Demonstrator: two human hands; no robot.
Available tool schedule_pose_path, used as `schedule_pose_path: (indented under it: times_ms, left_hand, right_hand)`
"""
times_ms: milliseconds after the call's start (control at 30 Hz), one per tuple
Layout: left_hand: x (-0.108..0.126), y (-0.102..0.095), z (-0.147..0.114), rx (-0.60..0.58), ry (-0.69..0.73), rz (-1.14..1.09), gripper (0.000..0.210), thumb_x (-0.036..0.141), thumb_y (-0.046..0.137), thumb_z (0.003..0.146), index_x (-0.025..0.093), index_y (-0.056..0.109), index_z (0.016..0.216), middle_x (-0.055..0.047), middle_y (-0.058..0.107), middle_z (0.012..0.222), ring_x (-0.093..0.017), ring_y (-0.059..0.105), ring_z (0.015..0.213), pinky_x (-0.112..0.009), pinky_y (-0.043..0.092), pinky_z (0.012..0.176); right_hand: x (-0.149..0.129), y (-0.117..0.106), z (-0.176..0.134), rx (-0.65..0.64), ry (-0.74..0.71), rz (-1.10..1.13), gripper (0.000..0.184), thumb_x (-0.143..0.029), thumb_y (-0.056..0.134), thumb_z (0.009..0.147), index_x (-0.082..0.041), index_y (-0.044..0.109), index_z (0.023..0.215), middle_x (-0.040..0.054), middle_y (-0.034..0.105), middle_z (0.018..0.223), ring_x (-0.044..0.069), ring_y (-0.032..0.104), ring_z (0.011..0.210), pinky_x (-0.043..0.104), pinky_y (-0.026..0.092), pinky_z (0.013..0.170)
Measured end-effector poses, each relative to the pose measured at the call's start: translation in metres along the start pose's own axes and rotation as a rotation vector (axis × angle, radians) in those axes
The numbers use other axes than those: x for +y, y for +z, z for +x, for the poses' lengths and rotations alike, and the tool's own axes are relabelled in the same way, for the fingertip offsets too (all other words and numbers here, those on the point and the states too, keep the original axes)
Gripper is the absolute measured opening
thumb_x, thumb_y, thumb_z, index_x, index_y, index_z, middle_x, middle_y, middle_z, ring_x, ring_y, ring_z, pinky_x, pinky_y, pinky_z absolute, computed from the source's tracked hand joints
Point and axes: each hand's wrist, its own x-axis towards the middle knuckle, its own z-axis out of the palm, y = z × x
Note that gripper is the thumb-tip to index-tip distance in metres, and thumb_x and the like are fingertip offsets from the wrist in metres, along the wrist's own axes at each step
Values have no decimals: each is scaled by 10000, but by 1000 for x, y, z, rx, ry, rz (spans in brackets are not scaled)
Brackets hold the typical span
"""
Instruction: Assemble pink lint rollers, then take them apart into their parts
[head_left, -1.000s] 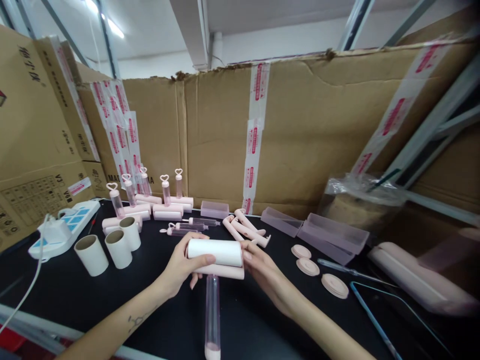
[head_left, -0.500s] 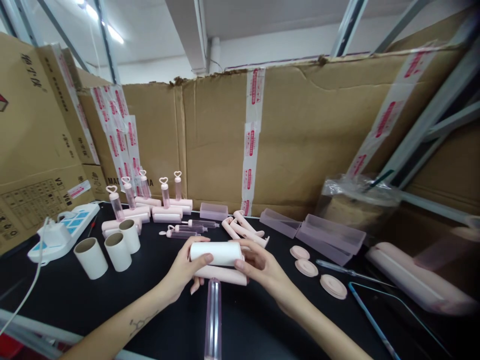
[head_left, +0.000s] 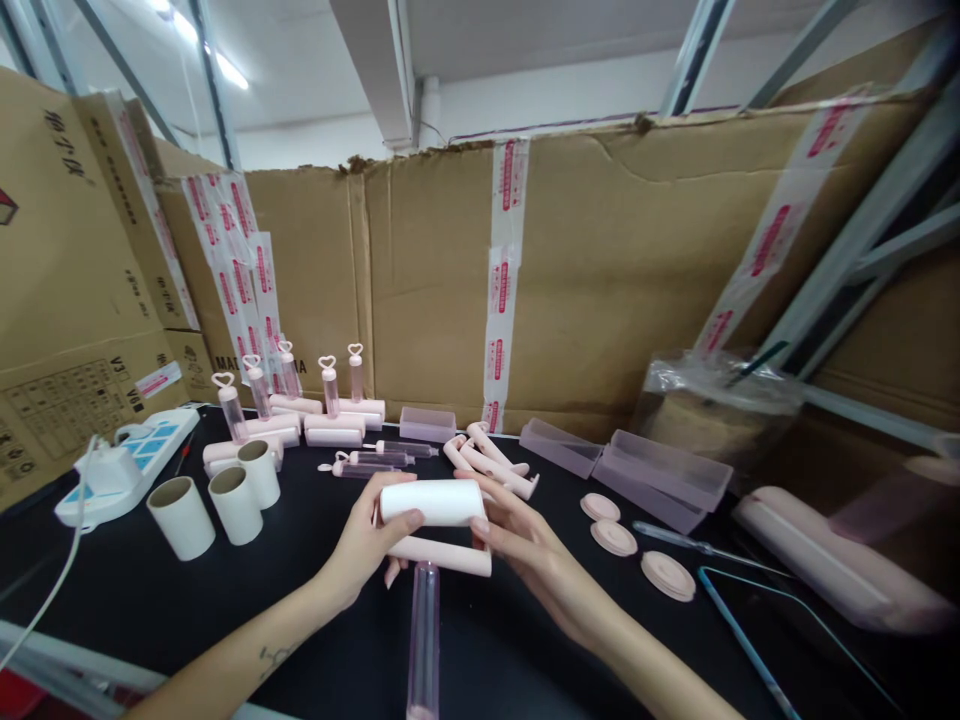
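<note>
Between my hands is a lint roller: a white sticky-paper roll (head_left: 433,503) above a pale pink curved holder (head_left: 446,556), with a clear tube handle (head_left: 424,635) pointing towards me. My left hand (head_left: 373,535) grips the left end, thumb across the roll and fingers behind. At the right end my right hand (head_left: 514,530) closes its thumb and fingers around the roll and holder edge. A dark gap shows between roll and holder. Behind them lie loose pink curved holders (head_left: 491,463).
Three white rolls (head_left: 181,518) stand at left near a power strip (head_left: 135,468). Several finished lint rollers (head_left: 334,430) with heart-shaped loops stand behind. At right are pink round caps (head_left: 667,576), a screwdriver (head_left: 675,537), translucent covers (head_left: 660,475) and a blue-edged frame (head_left: 750,640).
The gap between the white roll and the pink holder has widened, the roll rising slightly and the holder dropping. My right fingers have shifted a little at the right end.
</note>
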Motion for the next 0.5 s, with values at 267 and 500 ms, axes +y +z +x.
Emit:
schedule_pose_path:
  times_ms: [267,500]
  left_hand:
    - [-3,1,0,17,26,11,476,395,628,755,222,427,1150,21,550,754,-66,507,368,-146,368,249]
    - [0,0,-2,8,15,-33,451,392,651,734,198,442,1083,58,513,618,-71,495,364,-134,365,254]
  right_hand:
    - [0,0,0,-4,44,73,481,-316,613,797,-348,494,1262,-13,542,937,172,461,886,267,364,762]
    - [2,0,1,-3,109,297,294,-339,609,811,-293,618,1101,-9,559,894,131,472,755,250,390,722]
